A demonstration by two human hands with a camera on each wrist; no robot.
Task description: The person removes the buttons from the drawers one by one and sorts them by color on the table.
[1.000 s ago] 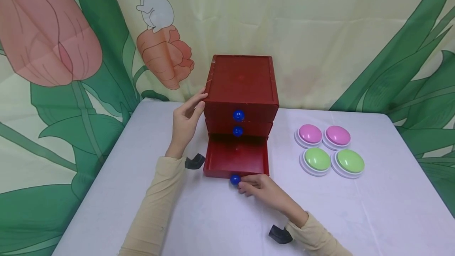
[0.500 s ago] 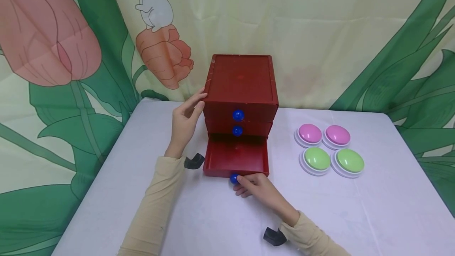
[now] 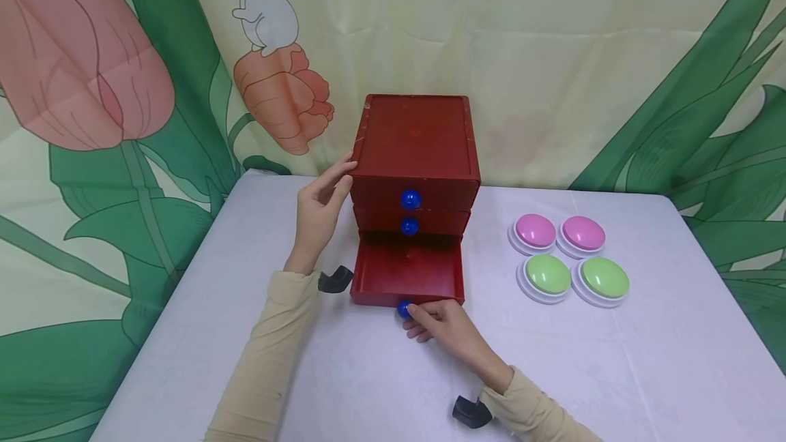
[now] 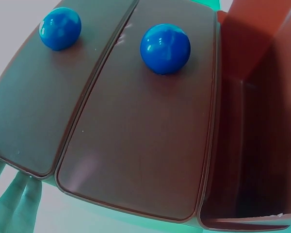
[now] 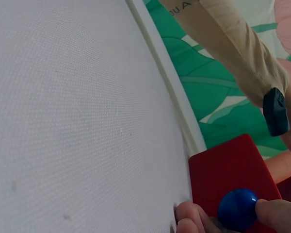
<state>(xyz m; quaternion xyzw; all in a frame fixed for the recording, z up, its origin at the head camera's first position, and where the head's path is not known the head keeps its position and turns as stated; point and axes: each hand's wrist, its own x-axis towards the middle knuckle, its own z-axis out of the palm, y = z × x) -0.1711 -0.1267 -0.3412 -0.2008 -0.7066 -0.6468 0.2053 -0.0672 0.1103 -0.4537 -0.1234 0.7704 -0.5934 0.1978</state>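
Note:
A dark red cabinet (image 3: 416,135) of three drawers stands at the back middle of the table. Its bottom drawer (image 3: 408,277) is pulled out with nothing inside, while the two drawers above are closed. My left hand (image 3: 316,217) rests against the cabinet's left side, fingers fairly straight, tips near the top front corner. At the front, my right hand (image 3: 451,327) pinches the bottom drawer's round blue knob (image 3: 403,309) between thumb and fingers. In the right wrist view the thumb (image 5: 277,213) touches one side of that knob. The left wrist view shows the upper drawers' blue knobs (image 4: 165,49).
Right of the cabinet are two pink push buttons (image 3: 583,233) and two green push buttons (image 3: 604,277) on white bases. A printed curtain (image 3: 552,87) hangs close behind the white-covered table (image 3: 675,333). Black wrist cameras (image 3: 472,412) stick out beside both sleeves.
My right hand has shifted slightly left, its thumb coming onto the bottom drawer's knob. The left hand keeps its place on the cabinet, and the drawer stays pulled out.

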